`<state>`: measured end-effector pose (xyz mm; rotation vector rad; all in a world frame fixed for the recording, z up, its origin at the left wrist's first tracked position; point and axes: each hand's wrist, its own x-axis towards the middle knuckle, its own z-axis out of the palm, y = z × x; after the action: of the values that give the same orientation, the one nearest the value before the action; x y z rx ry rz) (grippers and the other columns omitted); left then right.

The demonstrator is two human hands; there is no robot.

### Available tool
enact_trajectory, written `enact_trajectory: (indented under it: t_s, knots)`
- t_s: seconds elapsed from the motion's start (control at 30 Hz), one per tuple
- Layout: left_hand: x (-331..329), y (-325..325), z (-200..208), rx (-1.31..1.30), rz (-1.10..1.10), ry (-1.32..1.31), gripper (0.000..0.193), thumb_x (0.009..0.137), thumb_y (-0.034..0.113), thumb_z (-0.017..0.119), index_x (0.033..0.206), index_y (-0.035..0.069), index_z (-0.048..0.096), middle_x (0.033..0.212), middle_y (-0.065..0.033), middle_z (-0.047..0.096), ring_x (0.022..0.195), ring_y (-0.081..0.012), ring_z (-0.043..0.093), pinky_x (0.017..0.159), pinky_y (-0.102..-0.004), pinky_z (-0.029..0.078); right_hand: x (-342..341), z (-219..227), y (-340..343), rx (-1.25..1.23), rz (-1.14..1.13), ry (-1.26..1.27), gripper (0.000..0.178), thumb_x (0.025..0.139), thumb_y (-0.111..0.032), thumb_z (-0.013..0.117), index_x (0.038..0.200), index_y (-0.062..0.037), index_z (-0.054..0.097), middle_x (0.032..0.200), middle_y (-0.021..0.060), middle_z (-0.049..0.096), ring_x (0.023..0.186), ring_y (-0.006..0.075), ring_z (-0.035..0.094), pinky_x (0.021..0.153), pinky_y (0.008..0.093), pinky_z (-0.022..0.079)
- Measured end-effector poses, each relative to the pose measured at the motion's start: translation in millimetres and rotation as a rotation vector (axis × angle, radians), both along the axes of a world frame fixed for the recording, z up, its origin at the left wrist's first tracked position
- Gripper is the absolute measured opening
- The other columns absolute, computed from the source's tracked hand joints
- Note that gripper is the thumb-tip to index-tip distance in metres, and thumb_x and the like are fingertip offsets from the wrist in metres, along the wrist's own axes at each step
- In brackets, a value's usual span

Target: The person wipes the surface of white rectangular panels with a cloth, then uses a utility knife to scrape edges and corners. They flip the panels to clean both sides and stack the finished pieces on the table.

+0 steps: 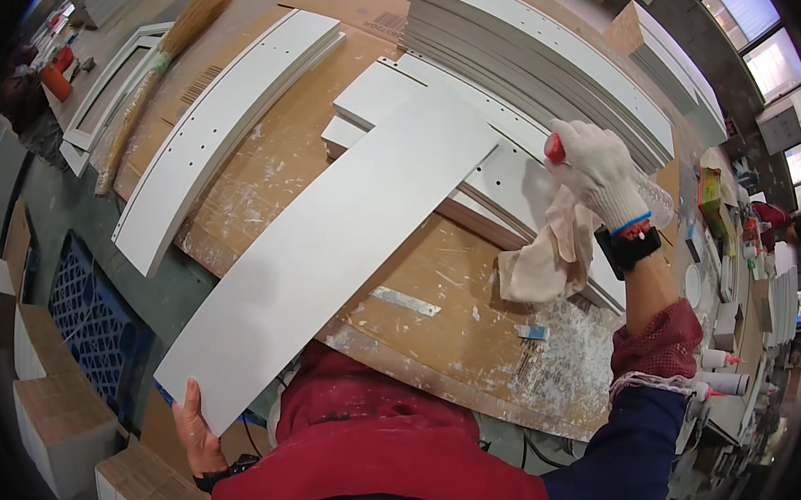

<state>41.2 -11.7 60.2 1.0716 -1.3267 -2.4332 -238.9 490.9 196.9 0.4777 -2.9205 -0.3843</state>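
A blue pallet sits left of the white-flecked tabletop. The left hand grips the white panel, which overhangs the near edge. The gloved right hand clutches a red-ended object near a beige cloth; bright windows line the room's right.

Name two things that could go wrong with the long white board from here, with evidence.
The long white board could tip or drop: its near end juts past the edge of the table, with only the left hand at that end. Its underside might get scratched if it slid, since it lies across a drilled white board.
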Motion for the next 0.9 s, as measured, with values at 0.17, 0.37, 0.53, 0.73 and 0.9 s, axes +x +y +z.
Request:
enact_trajectory:
  t_s: [0.17, 0.37, 0.53, 0.73, 0.9]
  knots:
    - [3, -1, 4, -0.003, -0.008, 0.003, 0.046, 0.087, 0.014, 0.063, 0.125, -0.002, 0.044, 0.116, -0.0133, 0.057, 0.102, -0.0242, 0.058, 0.085, -0.037, 0.051, -25, -22, -12, 0.058, 0.093, -0.023, 0.022, 0.072, -0.023, 0.062, 0.088, -0.0104, 0.055, 0.081, 0.0074, 0.061, 0.081, 0.0253, 0.06, 0.071, 0.0368, 0.045]
    - [4, 0, 8, 0.009, 0.017, -0.018, 0.048, 0.086, 0.014, 0.064, 0.126, -0.003, 0.043, 0.116, -0.014, 0.056, 0.102, -0.0246, 0.058, 0.085, -0.0372, 0.052, -42, -40, -21, 0.078, 0.139, -0.034, 0.015, 0.071, -0.02, 0.059, 0.083, -0.0118, 0.055, 0.079, 0.0074, 0.061, 0.079, 0.0254, 0.061, 0.068, 0.0368, 0.046]
    - [5, 0, 7, -0.012, 0.006, -0.031, 0.054, 0.084, 0.017, 0.066, 0.127, -0.005, 0.041, 0.118, -0.015, 0.054, 0.103, -0.025, 0.057, 0.086, -0.0365, 0.05, -49, -43, -24, 0.144, 0.159, -0.066, 0.014, 0.072, -0.02, 0.057, 0.083, -0.0118, 0.055, 0.081, 0.0067, 0.062, 0.081, 0.0243, 0.061, 0.07, 0.036, 0.045]
    - [4, 2, 9, -0.015, -0.016, -0.045, 0.056, 0.084, 0.019, 0.066, 0.127, -0.006, 0.04, 0.119, -0.0153, 0.053, 0.105, -0.0246, 0.055, 0.088, -0.0358, 0.048, -51, -35, -34, 0.178, 0.188, -0.127, 0.012, 0.073, -0.02, 0.058, 0.083, -0.012, 0.058, 0.083, 0.006, 0.062, 0.083, 0.0232, 0.061, 0.071, 0.0355, 0.046]
    - [3, 2, 8, -0.027, -0.011, -0.055, 0.056, 0.085, 0.019, 0.066, 0.128, -0.006, 0.039, 0.12, -0.0148, 0.053, 0.106, -0.024, 0.055, 0.089, -0.0351, 0.048, -55, -29, -45, 0.255, 0.2, -0.146, 0.017, 0.072, -0.023, 0.061, 0.084, -0.0111, 0.058, 0.082, 0.0056, 0.062, 0.083, 0.023, 0.062, 0.072, 0.0348, 0.046]
